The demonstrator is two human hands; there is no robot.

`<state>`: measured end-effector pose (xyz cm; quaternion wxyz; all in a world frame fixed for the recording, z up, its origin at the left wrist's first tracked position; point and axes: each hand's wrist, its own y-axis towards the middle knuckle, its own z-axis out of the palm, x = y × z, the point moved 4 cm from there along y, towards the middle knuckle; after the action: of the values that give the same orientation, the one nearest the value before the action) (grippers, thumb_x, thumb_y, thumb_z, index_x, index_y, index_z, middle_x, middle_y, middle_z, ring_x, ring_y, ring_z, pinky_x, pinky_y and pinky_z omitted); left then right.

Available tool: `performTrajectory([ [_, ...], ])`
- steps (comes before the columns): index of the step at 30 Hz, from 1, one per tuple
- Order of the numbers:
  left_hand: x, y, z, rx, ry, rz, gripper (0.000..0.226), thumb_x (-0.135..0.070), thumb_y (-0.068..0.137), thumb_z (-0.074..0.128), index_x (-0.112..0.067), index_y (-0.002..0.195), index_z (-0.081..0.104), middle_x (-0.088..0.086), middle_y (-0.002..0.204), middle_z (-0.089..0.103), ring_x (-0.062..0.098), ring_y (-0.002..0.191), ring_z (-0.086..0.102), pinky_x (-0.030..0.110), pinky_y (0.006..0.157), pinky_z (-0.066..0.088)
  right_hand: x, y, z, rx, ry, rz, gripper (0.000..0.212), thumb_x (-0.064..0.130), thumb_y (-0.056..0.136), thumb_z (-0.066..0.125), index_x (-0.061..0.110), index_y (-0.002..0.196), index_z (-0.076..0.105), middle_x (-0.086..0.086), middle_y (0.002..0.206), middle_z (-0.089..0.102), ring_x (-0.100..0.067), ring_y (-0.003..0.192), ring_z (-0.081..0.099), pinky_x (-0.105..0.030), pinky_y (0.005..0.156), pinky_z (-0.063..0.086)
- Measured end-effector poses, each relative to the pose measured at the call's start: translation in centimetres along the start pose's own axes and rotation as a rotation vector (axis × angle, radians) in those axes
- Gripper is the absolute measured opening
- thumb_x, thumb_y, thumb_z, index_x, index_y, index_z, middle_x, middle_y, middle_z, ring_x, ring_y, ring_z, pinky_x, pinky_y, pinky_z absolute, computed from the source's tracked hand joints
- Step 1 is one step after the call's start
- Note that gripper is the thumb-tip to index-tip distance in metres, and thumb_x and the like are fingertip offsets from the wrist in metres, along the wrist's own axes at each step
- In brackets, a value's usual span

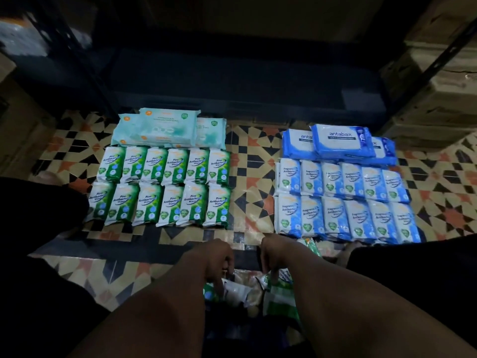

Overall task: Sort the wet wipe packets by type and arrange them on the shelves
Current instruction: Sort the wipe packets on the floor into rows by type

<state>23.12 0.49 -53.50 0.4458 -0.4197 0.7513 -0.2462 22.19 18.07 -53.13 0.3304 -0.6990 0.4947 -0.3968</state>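
Your left hand (pixel 215 257) curls down over a white packet (pixel 236 290) in the loose heap at your knees, fingers bent round its top edge, though the dim light hides how firmly they pinch. Your right hand (pixel 275 254) is curled the same way, its fingers closed on the top of a green-and-white packet (pixel 280 293) just beside the first. Both forearms reach in from the bottom of the view.

Beyond your hands the sorted packets lie on the patterned tile floor (pixel 247 161) in two blocks, well apart. On the left, two rows of green Pine Antibacterial packets (pixel 160 187) sit side by side, touching, with pale mint packs (pixel 165 131) stacked behind them. On the right, two rows of blue Fragrance Antibacterial packets (pixel 343 200) — and behind those, blue antabax packs (pixel 340 142) piled overlapping. The dark shelf unit (pixel 245 83) stands behind both blocks, its lowest shelf bare.
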Motion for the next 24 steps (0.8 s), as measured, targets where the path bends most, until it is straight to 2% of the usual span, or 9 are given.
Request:
performTrajectory([
  [3, 0.8, 0.4, 0.6, 0.025, 0.039, -0.014, 0.037, -0.024, 0.052, 0.101, -0.020, 0.080, 0.076, -0.006, 0.084, 0.070, 0.014, 0.078, 0.068, 0.041, 0.074, 0.061, 0.4, 0.2, 0.2, -0.037, -0.006, 0.010, 0.038, 0.013, 0.064, 0.092, 0.014, 0.100, 0.080, -0.011, 0.110, 0.074, -0.028, 0.100, 0.069, -0.039, 0.091, 0.057],
  [7, 1.5, 0.4, 0.7, -0.022, -0.082, -0.051, 0.026, -0.018, 0.059, 0.097, -0.017, 0.072, 0.075, 0.001, 0.089, 0.075, 0.015, 0.083, 0.069, 0.041, 0.079, 0.061, 0.2, 0.7, 0.3, -0.012, 0.051, -0.012, 0.034, 0.013, 0.070, 0.090, 0.010, 0.103, 0.080, -0.011, 0.107, 0.075, -0.026, 0.101, 0.070, -0.041, 0.093, 0.057],
  [10, 2.8, 0.5, 0.3, -0.116, -0.213, -0.086, 0.025, -0.010, 0.064, 0.094, -0.014, 0.067, 0.070, 0.008, 0.086, 0.075, 0.021, 0.080, 0.072, 0.044, 0.075, 0.061, -0.1, 1.4, 0.1, -0.047, 0.225, -0.005, 0.024, 0.013, 0.066, 0.094, 0.010, 0.087, 0.082, -0.004, 0.089, 0.078, -0.018, 0.086, 0.074, -0.038, 0.087, 0.061],
  [13, 3.9, 0.0, -0.5, -0.189, -0.345, -0.100, 0.036, -0.001, 0.069, 0.089, -0.018, 0.058, 0.059, 0.011, 0.082, 0.072, 0.026, 0.077, 0.073, 0.046, 0.071, 0.061, -0.6, 1.4, -1.0, -0.249, 0.557, 0.037, 0.011, 0.007, 0.072, 0.089, 0.013, 0.076, 0.081, -0.002, 0.079, 0.078, -0.014, 0.076, 0.075, -0.027, 0.077, 0.062],
  [15, 4.3, -0.4, -0.9, -0.227, -0.375, -0.115, 0.039, -0.001, 0.073, 0.086, -0.020, 0.061, 0.054, 0.004, 0.076, 0.067, 0.020, 0.069, 0.069, 0.034, 0.062, 0.057, -1.1, 1.5, -1.5, -0.369, 0.694, 0.041, 0.016, 0.003, 0.070, 0.089, 0.016, 0.068, 0.080, -0.003, 0.074, 0.077, -0.018, 0.075, 0.075, -0.029, 0.077, 0.062],
  [17, 4.9, -0.8, -1.1, -0.268, -0.420, -0.133, 0.039, -0.003, 0.075, 0.086, -0.018, 0.065, 0.052, 0.005, 0.076, 0.063, 0.014, 0.064, 0.064, 0.028, 0.057, 0.052, -1.2, 1.6, -1.7, -0.422, 0.769, 0.051, 0.022, 0.003, 0.067, 0.091, 0.019, 0.061, 0.078, -0.004, 0.073, 0.076, -0.023, 0.076, 0.075, -0.035, 0.079, 0.062],
  [20, 5.5, -1.3, -1.2, -0.284, -0.507, -0.149, 0.034, 0.000, 0.074, 0.086, -0.016, 0.068, 0.057, 0.017, 0.083, 0.066, 0.019, 0.070, 0.068, 0.030, 0.059, 0.056, -1.1, 1.9, -1.7, -0.428, 0.846, 0.070, 0.025, 0.007, 0.068, 0.092, 0.023, 0.059, 0.075, -0.005, 0.078, 0.077, -0.024, 0.081, 0.074, -0.031, 0.081, 0.060],
  [22, 5.6, -1.6, -1.7, -0.267, -0.555, -0.170, 0.030, 0.002, 0.071, 0.088, -0.014, 0.073, 0.062, 0.023, 0.091, 0.068, 0.023, 0.076, 0.070, 0.034, 0.064, 0.059, -1.1, 2.1, -1.7, -0.403, 0.903, 0.068, 0.015, 0.008, 0.071, 0.090, 0.015, 0.068, 0.076, -0.007, 0.084, 0.077, -0.021, 0.085, 0.073, -0.021, 0.076, 0.056],
  [24, 5.9, -2.2, -2.7, -0.223, -0.641, -0.217, 0.029, 0.005, 0.071, 0.086, -0.014, 0.080, 0.067, 0.019, 0.091, 0.070, 0.024, 0.077, 0.072, 0.039, 0.070, 0.059, -1.1, 2.2, -2.1, -0.380, 0.999, 0.066, 0.012, 0.005, 0.073, 0.088, 0.005, 0.077, 0.076, -0.010, 0.092, 0.077, -0.018, 0.094, 0.073, -0.021, 0.084, 0.054],
])
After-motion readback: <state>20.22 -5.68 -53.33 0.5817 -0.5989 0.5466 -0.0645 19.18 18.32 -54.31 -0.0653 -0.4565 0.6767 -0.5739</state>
